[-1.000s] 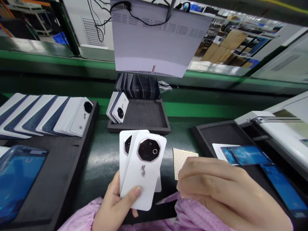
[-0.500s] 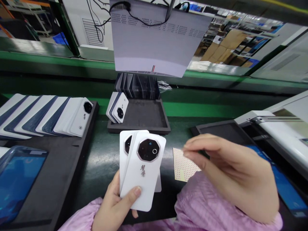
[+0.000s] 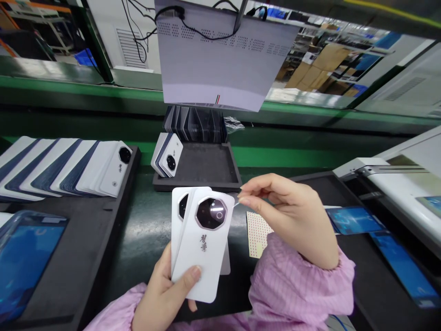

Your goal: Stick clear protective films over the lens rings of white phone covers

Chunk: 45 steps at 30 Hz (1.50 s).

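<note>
My left hand [image 3: 168, 280] is closed round a few white phone back covers [image 3: 206, 257], thumb on the front one and fingers behind. They are fanned out, each with a dark eight-sided camera window [image 3: 211, 213] near the top; dark lettering stands below it on the front cover. At that cover's upper right corner, my right hand [image 3: 285, 207] pinches a thin pale strip [image 3: 236, 204] between thumb and index finger. The strip reaches to the cover's edge; whether it is stuck there I cannot tell. A sheet of small red marks [image 3: 257, 232] lies under my right forearm.
A dark tray [image 3: 213, 185] ahead holds a short stack of white covers [image 3: 167, 155]; dark panels [image 3: 196, 124] stand behind it. At left, another tray [image 3: 113, 211] carries rows of covers and a blue-filmed panel [image 3: 31, 262]. Blue panels [image 3: 403, 266] and a white machine [image 3: 396, 188] are at right.
My right hand has moved left to the front cover's upper right corner, and a thin strip now shows at its fingertips. My left hand holds the covers nearly still.
</note>
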Tool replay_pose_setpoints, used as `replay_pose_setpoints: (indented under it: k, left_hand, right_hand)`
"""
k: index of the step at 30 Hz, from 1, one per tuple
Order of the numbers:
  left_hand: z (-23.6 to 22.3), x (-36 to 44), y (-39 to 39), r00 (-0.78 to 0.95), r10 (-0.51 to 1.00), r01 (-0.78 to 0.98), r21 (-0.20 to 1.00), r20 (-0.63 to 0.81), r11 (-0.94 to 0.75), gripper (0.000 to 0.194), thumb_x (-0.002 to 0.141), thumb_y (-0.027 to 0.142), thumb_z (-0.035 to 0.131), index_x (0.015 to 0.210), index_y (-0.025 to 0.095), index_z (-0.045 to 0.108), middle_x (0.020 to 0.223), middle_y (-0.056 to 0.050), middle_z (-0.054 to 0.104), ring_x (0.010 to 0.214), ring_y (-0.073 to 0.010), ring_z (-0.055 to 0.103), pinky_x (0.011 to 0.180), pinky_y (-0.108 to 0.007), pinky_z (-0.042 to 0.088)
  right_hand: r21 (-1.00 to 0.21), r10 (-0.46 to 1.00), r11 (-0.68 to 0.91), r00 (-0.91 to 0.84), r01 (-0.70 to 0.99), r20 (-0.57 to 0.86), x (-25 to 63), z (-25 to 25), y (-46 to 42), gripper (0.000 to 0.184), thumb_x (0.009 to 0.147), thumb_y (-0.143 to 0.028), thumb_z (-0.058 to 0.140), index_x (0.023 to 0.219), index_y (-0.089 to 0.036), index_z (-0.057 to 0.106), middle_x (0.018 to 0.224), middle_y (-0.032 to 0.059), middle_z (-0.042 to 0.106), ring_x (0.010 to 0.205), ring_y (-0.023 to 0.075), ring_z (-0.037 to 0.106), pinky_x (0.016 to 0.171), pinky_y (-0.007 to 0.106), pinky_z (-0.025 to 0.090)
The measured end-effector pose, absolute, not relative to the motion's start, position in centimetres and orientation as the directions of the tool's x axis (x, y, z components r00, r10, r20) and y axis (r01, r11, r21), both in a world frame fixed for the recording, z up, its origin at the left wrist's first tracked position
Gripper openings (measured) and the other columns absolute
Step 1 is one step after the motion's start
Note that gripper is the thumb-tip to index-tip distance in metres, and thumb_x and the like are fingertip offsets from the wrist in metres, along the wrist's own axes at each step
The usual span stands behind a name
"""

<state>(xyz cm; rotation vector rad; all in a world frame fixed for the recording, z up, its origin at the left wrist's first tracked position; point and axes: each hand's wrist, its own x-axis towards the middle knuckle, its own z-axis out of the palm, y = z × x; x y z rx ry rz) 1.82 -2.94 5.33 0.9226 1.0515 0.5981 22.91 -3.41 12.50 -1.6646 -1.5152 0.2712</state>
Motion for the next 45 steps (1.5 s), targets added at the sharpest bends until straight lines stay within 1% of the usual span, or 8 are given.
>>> replay_pose_setpoints:
  k: [8,29,32,35,37,40,42,45]
  left_hand:
    - [5.3,1.8,-2.9,0.401,0.791,0.022,0.868,-0.462,0.496,0.040,0.068,0.037,0.071,0.099,0.018,0.053,0.061,0.001,0.066,0.037,-0.0066,0.052,0.032,-0.014,0.045]
    - [5.3,1.9,-3.0,0.381,0.796,0.013,0.864,-0.470,0.504,0.047,0.067,0.036,0.072,0.105,0.019,0.051,0.061,0.002,0.065,0.040,-0.0092,0.055,0.031,-0.015,0.045]
    - [5.3,2.0,-2.9,0.372,0.800,0.010,0.864,-0.471,0.504,0.047,0.067,0.037,0.072,0.104,0.019,0.051,0.061,0.002,0.065,0.040,-0.0096,0.055,0.031,-0.016,0.045]
    - [5.2,2.0,-2.7,0.381,0.806,-0.002,0.872,-0.453,0.490,0.046,0.067,0.036,0.072,0.104,0.018,0.050,0.061,0.002,0.064,0.041,-0.0098,0.055,0.032,-0.016,0.045]
    - [4.9,1.9,-2.6,0.404,0.804,-0.005,0.878,-0.436,0.478,0.048,0.067,0.036,0.072,0.105,0.018,0.050,0.061,0.002,0.064,0.041,-0.0103,0.055,0.032,-0.016,0.044]
    - [4.4,1.7,-2.6,0.440,0.806,-0.042,0.887,-0.397,0.460,0.050,0.065,0.035,0.074,0.105,0.019,0.049,0.061,0.002,0.064,0.041,-0.0109,0.055,0.031,-0.017,0.042]
    - [4.2,1.6,-2.6,0.439,0.816,-0.075,0.890,-0.376,0.450,0.051,0.063,0.035,0.075,0.105,0.020,0.049,0.061,0.002,0.064,0.041,-0.0115,0.055,0.031,-0.017,0.042]
    - [4.2,1.5,-2.7,0.428,0.830,-0.094,0.896,-0.358,0.434,0.052,0.063,0.037,0.074,0.107,0.020,0.050,0.063,0.002,0.065,0.040,-0.0108,0.054,0.032,-0.019,0.043]
  right_hand:
    - [-0.715,0.950,0.179,0.070,0.676,0.304,21.8,12.1,-2.3,0.007,0.076,-0.013,0.064,0.076,-0.019,0.061,0.068,-0.0044,0.066,0.061,0.0083,0.060,0.056,0.018,0.047]
    - [-0.682,0.958,0.181,0.030,0.709,0.285,21.8,11.8,-1.9,0.007,0.079,-0.011,0.061,0.079,-0.018,0.060,0.069,-0.0042,0.064,0.063,0.0085,0.060,0.061,0.020,0.048]
    - [-0.632,0.957,0.159,0.040,0.758,0.288,21.7,11.3,-1.8,0.013,0.078,-0.016,0.063,0.090,-0.019,0.061,0.087,0.0016,0.065,0.083,0.0147,0.062,0.070,0.026,0.050]
    - [-0.594,0.959,0.087,0.094,0.799,0.267,21.9,10.8,-1.4,0.038,0.071,-0.032,0.071,0.104,-0.020,0.060,0.115,0.0093,0.056,0.107,0.0243,0.053,0.078,0.035,0.050]
    - [-0.635,0.975,0.076,0.076,0.769,0.208,22.1,10.5,-1.0,0.036,0.069,-0.035,0.072,0.100,-0.021,0.062,0.111,0.0077,0.058,0.101,0.0223,0.056,0.075,0.034,0.050]
    - [-0.751,0.979,0.096,0.076,0.654,0.191,22.4,10.0,-0.3,0.012,0.075,-0.029,0.067,0.081,-0.019,0.064,0.095,0.0032,0.062,0.080,0.0145,0.059,0.066,0.027,0.049]
    - [-0.805,0.970,0.074,0.146,0.588,0.196,22.4,9.5,-0.1,0.014,0.073,-0.031,0.068,0.077,-0.018,0.062,0.088,0.0020,0.062,0.072,0.0125,0.058,0.061,0.025,0.047]
    - [-0.827,0.980,0.011,0.159,0.562,0.121,22.0,8.7,-0.2,0.032,0.060,-0.037,0.077,0.080,-0.019,0.061,0.076,-0.0014,0.061,0.064,0.0123,0.055,0.057,0.024,0.044]
